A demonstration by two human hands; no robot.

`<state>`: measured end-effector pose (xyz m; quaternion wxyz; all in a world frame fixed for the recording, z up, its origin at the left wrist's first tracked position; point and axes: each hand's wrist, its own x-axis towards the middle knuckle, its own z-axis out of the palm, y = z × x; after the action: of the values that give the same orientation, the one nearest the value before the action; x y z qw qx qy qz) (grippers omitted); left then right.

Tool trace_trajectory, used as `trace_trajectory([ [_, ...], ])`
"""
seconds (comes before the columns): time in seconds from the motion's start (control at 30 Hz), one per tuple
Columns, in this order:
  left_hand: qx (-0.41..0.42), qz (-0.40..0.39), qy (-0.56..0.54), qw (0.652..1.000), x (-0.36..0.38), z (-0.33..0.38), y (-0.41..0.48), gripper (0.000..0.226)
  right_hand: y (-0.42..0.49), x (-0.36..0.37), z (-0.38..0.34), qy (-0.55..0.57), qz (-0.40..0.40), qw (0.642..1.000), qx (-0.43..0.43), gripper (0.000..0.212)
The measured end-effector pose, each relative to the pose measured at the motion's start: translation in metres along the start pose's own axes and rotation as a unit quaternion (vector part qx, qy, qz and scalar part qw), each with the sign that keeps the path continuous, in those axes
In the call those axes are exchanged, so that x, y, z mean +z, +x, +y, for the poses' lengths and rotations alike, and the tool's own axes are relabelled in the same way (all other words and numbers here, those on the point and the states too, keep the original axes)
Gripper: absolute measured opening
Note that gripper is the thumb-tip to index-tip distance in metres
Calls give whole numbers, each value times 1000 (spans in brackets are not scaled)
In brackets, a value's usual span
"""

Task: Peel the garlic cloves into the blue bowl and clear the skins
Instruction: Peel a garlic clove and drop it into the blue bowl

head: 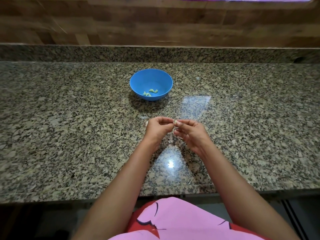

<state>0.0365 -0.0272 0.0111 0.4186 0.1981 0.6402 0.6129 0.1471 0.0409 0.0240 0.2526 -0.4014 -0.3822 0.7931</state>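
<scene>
Step in hand: peeling, partway thru task.
- Garlic clove [175, 122]: held over table [69, 127], well short of bowl.
- Left hand [156, 128]: fingers curled, pinching clove.
- Right hand [188, 132]: fingertips pinching same clove, prob. picking at skin.
- Next: pull skin off w/ light tug, then drop clove in bowl.
- Blue bowl [138, 84]: few peeled cloves [150, 92] at bottom; exact count unclear.
- Skin scraps [142, 116]: on table by left hand, not yet cleared.
</scene>
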Motion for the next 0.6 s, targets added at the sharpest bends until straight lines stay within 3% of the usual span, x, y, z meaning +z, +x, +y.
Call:
trace_trajectory([
  [0.4,82,-23,160,983,0,-2,-2,11,4,-7,-4,-36,2,999,23,10],
  [0.6,78,-25,114,990,-1,-3,-2,9,4,-3,-2,11,24,999,31,16],
])
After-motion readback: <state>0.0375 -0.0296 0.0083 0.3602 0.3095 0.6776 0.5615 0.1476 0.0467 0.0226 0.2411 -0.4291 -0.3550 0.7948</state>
